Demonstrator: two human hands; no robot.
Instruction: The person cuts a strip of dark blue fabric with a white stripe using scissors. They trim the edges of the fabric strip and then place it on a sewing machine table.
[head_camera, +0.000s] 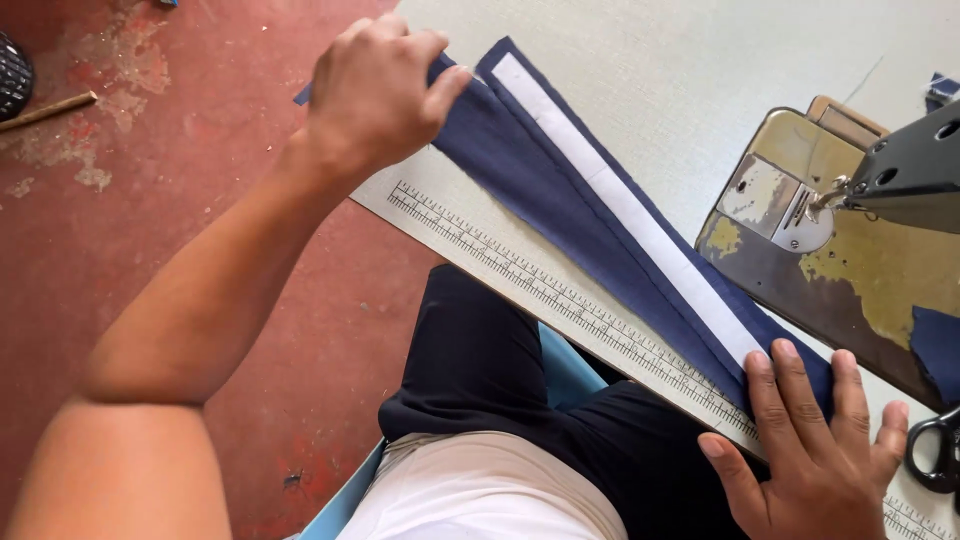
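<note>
red, patchy concrete floor (200, 250) fills the left of the view, and a pale desk (700, 60) with a printed ruler strip (560, 295) along its near edge runs across the right. on the desk lies a long navy fabric strip (540, 190), folded lengthwise, with a white interfacing band (640, 225) laid along its middle.

left hand (375, 95) is closed on the far end of the navy fabric strip, fingers curled over the top and thumb pinching the folded edge. right hand (815, 440) lies flat with fingers spread, pressing the near end down against the desk just above the ruler strip. between the two hands the strip looks pulled straight and taut.

just beyond it sits a worn metal sewing machine bed (840, 270), with the needle and presser foot (805, 205) under the dark machine head (915, 170). black scissors (935, 450) lie beside the right hand.

by the look of it, the folding and lining-up is done, while the strip lies apart from the needle, so no stitching on this length shows yet.
</note>
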